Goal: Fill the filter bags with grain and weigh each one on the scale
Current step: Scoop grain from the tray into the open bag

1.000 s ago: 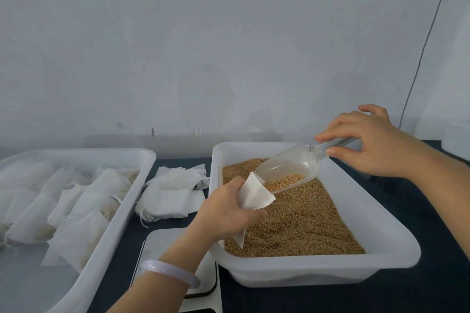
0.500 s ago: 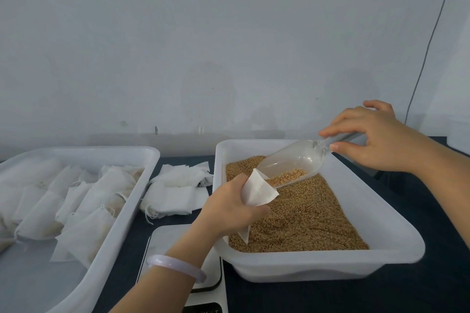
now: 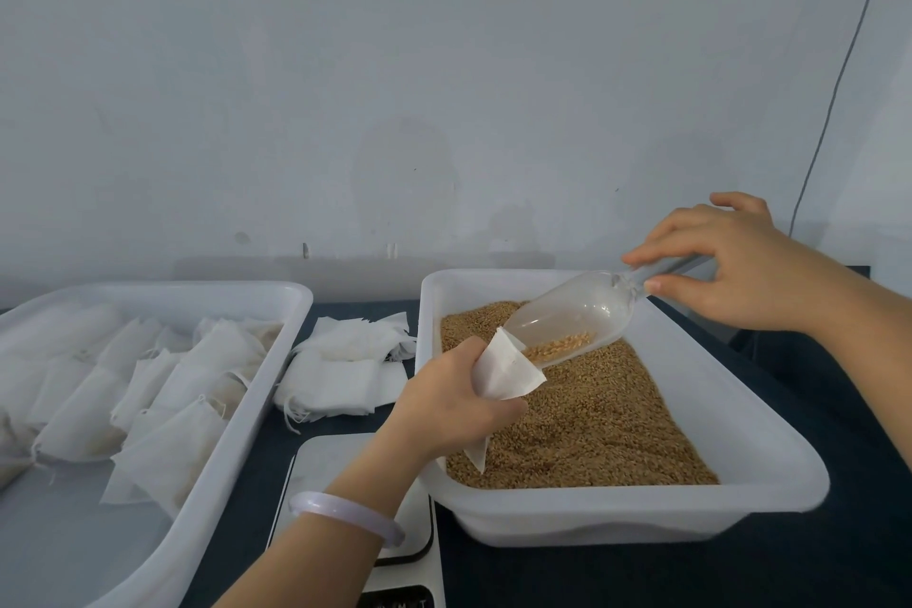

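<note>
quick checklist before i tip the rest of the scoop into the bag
1. Mouth of the bag open at the lip of the scoop: ok, the left hand grips it there.
2. Some grain in the scoop: ok, a little near the lip.
3. Hold on the scoop handle: ok, the right hand pinches it.
4. Pour happening over the grain tub, so spills fall back: ok.
5. How full the bag is: cannot tell, the hand covers it.
6. Zero on the scale: cannot tell, display cut off.

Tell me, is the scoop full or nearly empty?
Nearly empty: the scoop holds only a little grain near its lip, at the mouth of the bag.
</note>
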A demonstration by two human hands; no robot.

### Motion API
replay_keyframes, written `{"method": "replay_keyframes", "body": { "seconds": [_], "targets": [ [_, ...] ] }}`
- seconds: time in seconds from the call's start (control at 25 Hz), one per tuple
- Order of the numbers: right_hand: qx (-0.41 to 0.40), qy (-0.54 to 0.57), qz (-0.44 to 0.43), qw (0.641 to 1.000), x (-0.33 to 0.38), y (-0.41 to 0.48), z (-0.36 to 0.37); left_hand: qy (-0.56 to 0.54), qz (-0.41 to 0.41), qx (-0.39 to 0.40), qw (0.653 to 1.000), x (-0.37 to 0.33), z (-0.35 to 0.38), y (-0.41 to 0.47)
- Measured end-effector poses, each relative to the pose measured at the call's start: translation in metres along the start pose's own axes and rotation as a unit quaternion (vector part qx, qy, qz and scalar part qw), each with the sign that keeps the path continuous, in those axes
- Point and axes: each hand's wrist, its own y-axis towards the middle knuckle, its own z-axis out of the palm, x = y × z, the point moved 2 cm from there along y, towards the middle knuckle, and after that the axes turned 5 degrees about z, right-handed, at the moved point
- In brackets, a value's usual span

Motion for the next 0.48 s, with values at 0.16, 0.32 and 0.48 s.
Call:
{"method": "replay_keyframes", "body": {
  "seconds": [0.16,0.32,0.48],
  "targets": [
    [0.006,0.001,0.004,1.000,-0.0005,0.0004,0.0011,-0.002,0.001,0.000,1.000,-0.0007,-0.0003,-0.0006],
    [0.010,0.013,0.012,1.000,-0.0025,-0.0017,0.0015,-0.001,-0.001,-0.001,1.000,-0.0013,-0.0004,-0.0006],
    [0.007,0.018,0.011,1.000,-0.0037,-0.0029,0.0012,0.000,-0.001,0.000,1.000,-0.0009,-0.0001,0.0004]
  ]
}}
